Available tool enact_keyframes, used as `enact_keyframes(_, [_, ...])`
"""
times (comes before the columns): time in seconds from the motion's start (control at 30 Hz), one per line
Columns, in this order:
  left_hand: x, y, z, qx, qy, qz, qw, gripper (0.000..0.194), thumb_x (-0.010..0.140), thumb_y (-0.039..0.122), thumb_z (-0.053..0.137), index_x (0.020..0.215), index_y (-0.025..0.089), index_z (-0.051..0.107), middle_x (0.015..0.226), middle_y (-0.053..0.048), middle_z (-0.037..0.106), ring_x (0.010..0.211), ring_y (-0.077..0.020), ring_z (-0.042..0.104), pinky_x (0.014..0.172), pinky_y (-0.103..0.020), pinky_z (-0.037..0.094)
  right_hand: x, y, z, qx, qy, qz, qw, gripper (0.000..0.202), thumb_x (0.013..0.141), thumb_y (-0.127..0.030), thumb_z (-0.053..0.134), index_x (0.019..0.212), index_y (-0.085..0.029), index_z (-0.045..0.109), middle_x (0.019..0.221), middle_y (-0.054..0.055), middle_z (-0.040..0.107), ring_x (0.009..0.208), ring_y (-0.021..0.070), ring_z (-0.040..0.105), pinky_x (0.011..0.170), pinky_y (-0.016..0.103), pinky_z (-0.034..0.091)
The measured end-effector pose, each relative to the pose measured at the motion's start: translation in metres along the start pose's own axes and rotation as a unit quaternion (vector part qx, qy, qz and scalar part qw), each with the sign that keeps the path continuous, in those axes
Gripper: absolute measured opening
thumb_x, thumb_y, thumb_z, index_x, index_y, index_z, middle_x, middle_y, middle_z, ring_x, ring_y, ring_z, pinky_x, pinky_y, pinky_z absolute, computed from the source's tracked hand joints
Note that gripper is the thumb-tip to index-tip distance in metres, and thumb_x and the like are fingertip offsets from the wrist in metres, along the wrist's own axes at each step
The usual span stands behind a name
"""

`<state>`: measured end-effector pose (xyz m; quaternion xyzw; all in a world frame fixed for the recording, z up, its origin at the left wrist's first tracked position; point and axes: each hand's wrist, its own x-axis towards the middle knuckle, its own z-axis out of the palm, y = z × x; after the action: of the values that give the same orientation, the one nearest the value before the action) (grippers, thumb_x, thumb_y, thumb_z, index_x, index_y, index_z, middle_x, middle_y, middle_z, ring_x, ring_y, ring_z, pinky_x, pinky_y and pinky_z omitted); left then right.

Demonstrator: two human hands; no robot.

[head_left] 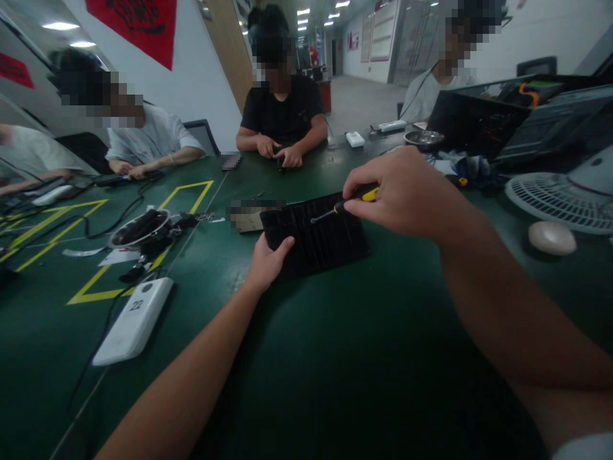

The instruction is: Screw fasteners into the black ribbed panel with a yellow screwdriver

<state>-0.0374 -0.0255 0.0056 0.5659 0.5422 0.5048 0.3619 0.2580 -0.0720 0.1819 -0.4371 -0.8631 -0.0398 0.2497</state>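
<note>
A black slotted panel (328,239) lies tilted above the green table (306,358) in the middle of the view. My left hand (271,260) grips its lower left corner, thumb on top and the other fingers hidden under it. My right hand (390,191) is closed around the yellow and black handle of a screwdriver (342,207). Its metal shaft points down and left, with the tip over the panel; whether the tip touches is not clear. Behind the panel's left edge lies a brown piece (249,220), partly blurred out.
A white power bank (136,322) marked 22 and a basket (138,230) with black parts and cables stand at left. At right are a white fan (565,195), a pale mouse (552,238), a metal bowl (424,138) and black equipment. Several people sit around the table.
</note>
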Motion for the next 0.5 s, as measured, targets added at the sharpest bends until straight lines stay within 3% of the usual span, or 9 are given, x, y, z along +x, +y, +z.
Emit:
enact_keyframes(0.17, [-0.0007,0.0006,0.0006,-0.021,-0.008,-0.004,1.0,0.058,0.078,0.051,0.089,0.121,0.019,0.069,0.122,-0.013,0.081,0.117,-0.0356,0.077,0.11,-0.058,0.059,0.001,0.0,-0.0002,0.005,-0.009,0.014,1.0,0.017,0.094,-0.028,0.07,0.095,-0.021,0.085,0.09,0.008,0.083,0.081,0.0243,0.074,0.084,0.039,0.048])
enact_keyframes(0.5, [-0.0003,0.0031,0.0003,-0.035,-0.019,0.001,0.999,0.051,0.08,0.043,0.087,0.121,0.018,0.07,0.124,-0.015,0.081,0.119,-0.0359,0.077,0.111,-0.059,0.058,-0.0016,0.0011,0.0082,0.022,0.032,0.028,0.999,0.012,0.09,-0.026,0.072,0.087,-0.021,0.083,0.086,0.007,0.082,0.081,0.0236,0.073,0.083,0.037,0.047])
